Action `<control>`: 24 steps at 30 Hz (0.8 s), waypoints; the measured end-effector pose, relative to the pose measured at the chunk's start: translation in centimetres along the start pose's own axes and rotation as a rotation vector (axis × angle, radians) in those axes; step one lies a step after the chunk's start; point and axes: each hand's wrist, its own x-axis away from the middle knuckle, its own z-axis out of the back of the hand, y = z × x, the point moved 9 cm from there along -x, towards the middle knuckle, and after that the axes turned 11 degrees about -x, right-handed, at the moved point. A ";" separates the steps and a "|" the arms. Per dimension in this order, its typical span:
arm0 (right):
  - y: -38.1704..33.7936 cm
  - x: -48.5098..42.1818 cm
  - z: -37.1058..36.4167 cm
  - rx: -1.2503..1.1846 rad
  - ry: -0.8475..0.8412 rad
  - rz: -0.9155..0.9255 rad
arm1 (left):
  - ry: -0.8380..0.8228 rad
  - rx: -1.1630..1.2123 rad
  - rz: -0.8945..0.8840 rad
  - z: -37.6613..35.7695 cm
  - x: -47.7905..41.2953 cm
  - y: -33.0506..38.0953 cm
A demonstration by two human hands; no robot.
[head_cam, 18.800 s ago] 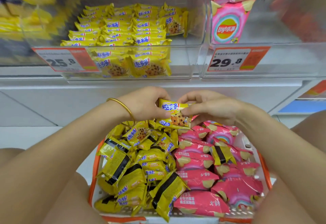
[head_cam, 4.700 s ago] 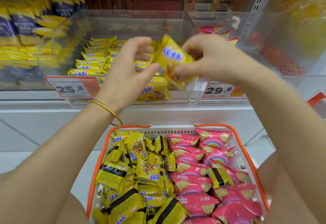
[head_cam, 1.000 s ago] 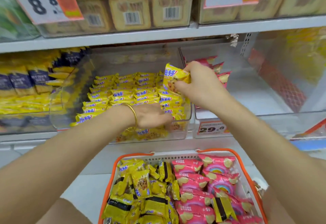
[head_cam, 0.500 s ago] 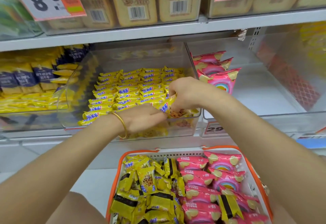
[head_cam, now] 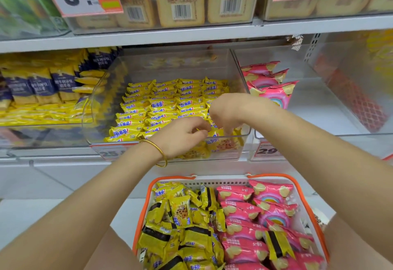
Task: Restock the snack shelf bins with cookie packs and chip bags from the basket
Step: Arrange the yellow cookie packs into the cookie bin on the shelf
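Note:
A clear shelf bin (head_cam: 102, 108) holds rows of yellow cookie packs (head_cam: 161, 105). Both hands are at its front right corner. My right hand (head_cam: 225, 112) reaches down from above, fingertips pinching a yellow cookie pack (head_cam: 215, 133) standing in the front row. My left hand (head_cam: 182, 136), with a gold bangle on the wrist, curls its thumb and fingers on the same pack from the left. The neighbouring clear bin (head_cam: 319, 103) holds a few pink chip bags (head_cam: 274, 93). Below, a white basket with an orange rim (head_cam: 148, 195) holds several yellow cookie packs (head_cam: 180, 210) and pink chip bags (head_cam: 240, 212).
A grey shelf (head_cam: 191, 35) runs just above the bins, carrying beige biscuit boxes (head_cam: 180, 3) and price tags. Left of the cookie bin stands a bin of blue-and-yellow bags (head_cam: 42, 86). Price labels hang on the bin fronts. My arms cross over the basket.
The right hand has brought the cookie pack down from above the bin into the front right row. The left hand has stayed at the bin's front. The view has tilted slightly.

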 end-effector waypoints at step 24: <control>1.1 3.2 1.2 -0.220 0.396 -0.066 | 0.181 -0.595 -0.134 -0.5 -0.7 3.5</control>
